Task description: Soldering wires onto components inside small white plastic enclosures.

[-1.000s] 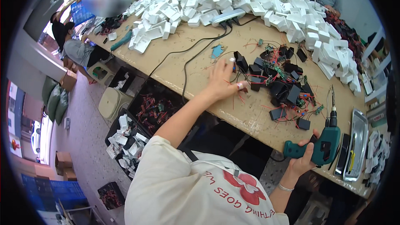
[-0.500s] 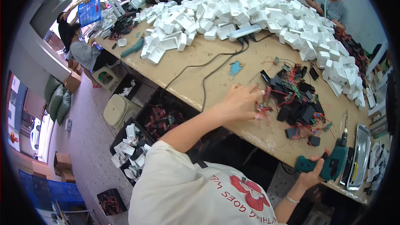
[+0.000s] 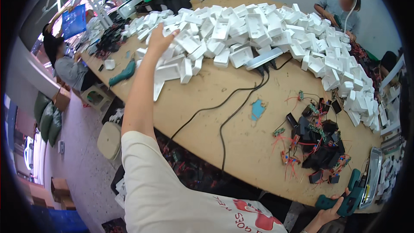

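Note:
My left arm stretches to the far left, where my left hand [image 3: 161, 39] reaches into the near-left part of a long heap of white plastic casings [image 3: 222, 28]. Its thumb and a finger are spread, with nothing visible between them. Whether the fingertips touch a casing I cannot tell. At the lower right, my right hand [image 3: 334, 210] is wrapped round the handle of a teal power drill [image 3: 356, 197] by the table's near edge. A tangle of black plastic boxes, green circuit boards and red wires [image 3: 317, 140] lies to the drill's upper left.
Black cables [image 3: 223, 133] run across the table [image 3: 194, 133] from a white power strip [image 3: 264, 58]. Another teal power tool [image 3: 123, 74] lies near the left edge. Beside the drill stands a metal tray [image 3: 374, 177]. Co-workers sit at far right [image 3: 345, 11] and far left [image 3: 71, 67].
My left hand has left the circuit-board tangle and swung far left to the white casings. The view has shifted; my right hand still holds the drill, now lower in the picture.

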Tool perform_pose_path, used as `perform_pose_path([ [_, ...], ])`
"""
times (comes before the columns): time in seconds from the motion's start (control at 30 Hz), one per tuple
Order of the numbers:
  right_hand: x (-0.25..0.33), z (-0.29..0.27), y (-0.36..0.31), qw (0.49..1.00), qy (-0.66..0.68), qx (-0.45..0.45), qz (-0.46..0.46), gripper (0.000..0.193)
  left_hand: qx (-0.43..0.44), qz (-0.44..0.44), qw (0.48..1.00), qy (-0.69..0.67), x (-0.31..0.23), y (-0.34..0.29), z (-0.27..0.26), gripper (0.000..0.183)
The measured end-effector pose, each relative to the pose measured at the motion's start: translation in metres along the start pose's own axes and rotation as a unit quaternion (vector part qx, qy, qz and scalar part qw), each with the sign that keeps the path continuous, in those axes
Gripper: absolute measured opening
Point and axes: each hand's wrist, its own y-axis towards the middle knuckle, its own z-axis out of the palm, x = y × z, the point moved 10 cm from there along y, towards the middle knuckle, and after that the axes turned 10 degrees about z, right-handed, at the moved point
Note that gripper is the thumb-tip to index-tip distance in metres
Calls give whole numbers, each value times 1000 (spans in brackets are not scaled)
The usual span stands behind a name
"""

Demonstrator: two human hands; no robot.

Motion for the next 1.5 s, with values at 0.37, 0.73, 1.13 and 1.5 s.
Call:
perform_pose_path([
  [0.37,18,-1,-9,993,-46,-103,-21,25,-56,51,994,77,-47,93,94,62],
  [0.73,-47,-38,-1,992,31,-23,122,30,40,359,923,-132,-270,-6,121,23],
  [1.13,-38,-28,5,995,41,-4,92,33,16,344,938,36,-293,-34,156,42],
  [1.5,-7,-37,0,952,-278,-125,-35,19,222,-61,973,-1,-161,84,213,81],
])
